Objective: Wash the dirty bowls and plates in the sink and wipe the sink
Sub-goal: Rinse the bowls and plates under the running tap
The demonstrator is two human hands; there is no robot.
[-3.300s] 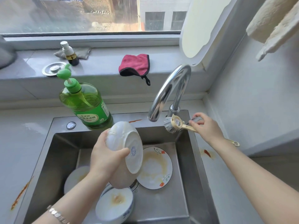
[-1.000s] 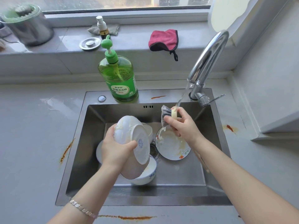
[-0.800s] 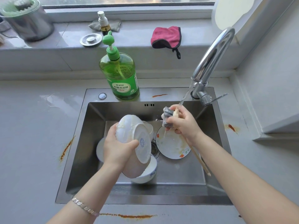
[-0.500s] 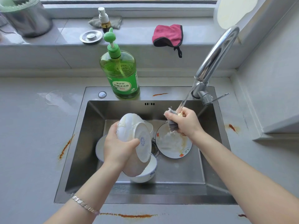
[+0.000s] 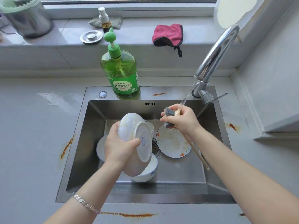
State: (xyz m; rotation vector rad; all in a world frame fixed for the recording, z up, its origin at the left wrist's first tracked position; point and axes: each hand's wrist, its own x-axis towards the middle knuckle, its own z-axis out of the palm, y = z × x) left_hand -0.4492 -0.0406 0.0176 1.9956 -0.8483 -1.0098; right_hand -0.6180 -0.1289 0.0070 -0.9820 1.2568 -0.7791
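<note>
My left hand (image 5: pixel 119 147) grips a white bowl (image 5: pixel 137 135) tilted on its side above the steel sink (image 5: pixel 90 136), its foot facing me. My right hand (image 5: pixel 182 120) holds a dish brush (image 5: pixel 169 115) by its grey bristle head under the water running from the tap (image 5: pixel 215 57); the wooden handle sticks out toward me below my wrist. Under that hand lies a dirty flowered plate (image 5: pixel 173 144). Below the held bowl sits another white bowl (image 5: pixel 148 170), and a plate (image 5: pixel 101 147) shows at the left behind my left hand.
A green dish soap bottle (image 5: pixel 121 73) stands on the sink's back rim. On the sill are a pink cloth (image 5: pixel 168 34), a metal drain lid (image 5: pixel 91 37), a small spray bottle (image 5: pixel 104 19) and a metal pot (image 5: pixel 27 18). Orange stains mark the grey counter (image 5: pixel 32 126).
My right hand left the tap lever, brought the brush down under the running water and turned the bristle head in its grip. The left hand kept the bowl tilted in place.
</note>
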